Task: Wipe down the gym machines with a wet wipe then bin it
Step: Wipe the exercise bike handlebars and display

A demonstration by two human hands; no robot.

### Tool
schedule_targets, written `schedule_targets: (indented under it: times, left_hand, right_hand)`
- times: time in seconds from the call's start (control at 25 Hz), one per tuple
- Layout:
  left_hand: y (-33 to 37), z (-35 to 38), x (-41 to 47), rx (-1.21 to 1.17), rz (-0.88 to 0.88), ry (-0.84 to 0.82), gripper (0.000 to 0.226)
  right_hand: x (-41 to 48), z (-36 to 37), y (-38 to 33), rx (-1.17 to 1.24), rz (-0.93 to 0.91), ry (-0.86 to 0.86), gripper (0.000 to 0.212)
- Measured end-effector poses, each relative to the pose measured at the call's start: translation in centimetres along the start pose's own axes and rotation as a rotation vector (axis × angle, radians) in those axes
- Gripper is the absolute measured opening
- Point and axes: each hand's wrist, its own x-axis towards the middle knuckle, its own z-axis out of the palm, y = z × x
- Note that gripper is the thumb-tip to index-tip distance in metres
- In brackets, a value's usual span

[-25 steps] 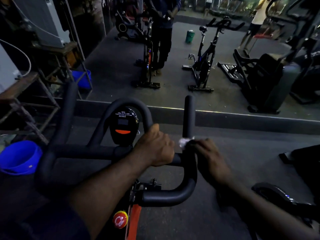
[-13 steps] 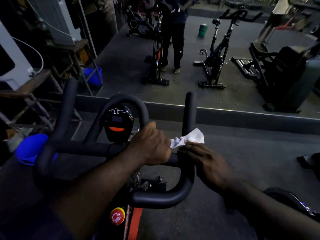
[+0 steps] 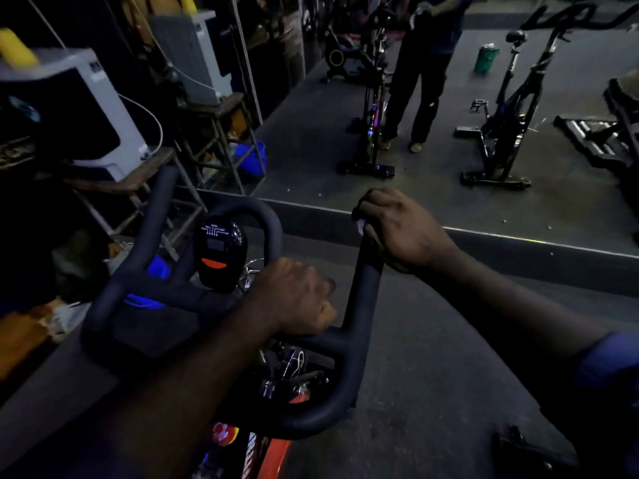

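The person stands over an exercise bike, both arms reaching forward to its black handlebar (image 3: 358, 326). The left hand (image 3: 294, 295) sits on the cross piece of the bar, just right of the console (image 3: 218, 257), with its fingers curled down round the tube. The right hand (image 3: 401, 229) is higher and further forward, at the top end of the right upright prong. Its fingers and thumb are wrapped round that prong, with the wipe (image 3: 361, 224) clamped between palm and bar. Only a small white scrap of the wipe shows, at the thumb side of the fist (the rest is hidden under the hand). A blue sleeve (image 3: 608, 364) covers the right upper arm.

The console has an orange button on its dark face. Below the bar, a red knob (image 3: 224, 433) and part of the orange frame (image 3: 276, 454) show in the gloom.

Further off on the grey floor (image 3: 449, 392), someone in dark trousers (image 3: 418, 98) stands beside another bike (image 3: 371, 108). A third bike (image 3: 508, 126) stands well to the right, with a green bin (image 3: 487, 58) behind it. At the left are wooden stools, a white box-shaped unit (image 3: 103, 112) and a blue bucket (image 3: 250, 157)
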Motion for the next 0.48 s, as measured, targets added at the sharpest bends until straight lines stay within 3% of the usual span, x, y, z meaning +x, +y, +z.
schedule_targets:
  times: [0.16, 0.28, 0.36, 0.48]
  left_hand:
    - [0.2, -0.2, 0.0, -0.021, -0.040, 0.030, 0.035]
    - [0.3, -0.2, 0.0, -0.027, -0.081, 0.039, 0.032]
    - [0.2, -0.1, 0.0, -0.042, -0.092, 0.060, 0.033]
    - [0.3, -0.1, -0.1, -0.050, -0.086, 0.051, 0.034]
  right_hand:
    - [-1.0, 1.8, -1.8, 0.339, 0.328, 0.436, 0.019]
    - [-2.1, 2.2, -4.0, 0.554, 0.597, 0.675, 0.041]
    - [-3.1, 2.4, -4.3, 0.493, 0.546, 0.608, 0.050]
    - [-1.4, 0.7, -3.3, 0.207, 0.254, 0.250, 0.044]
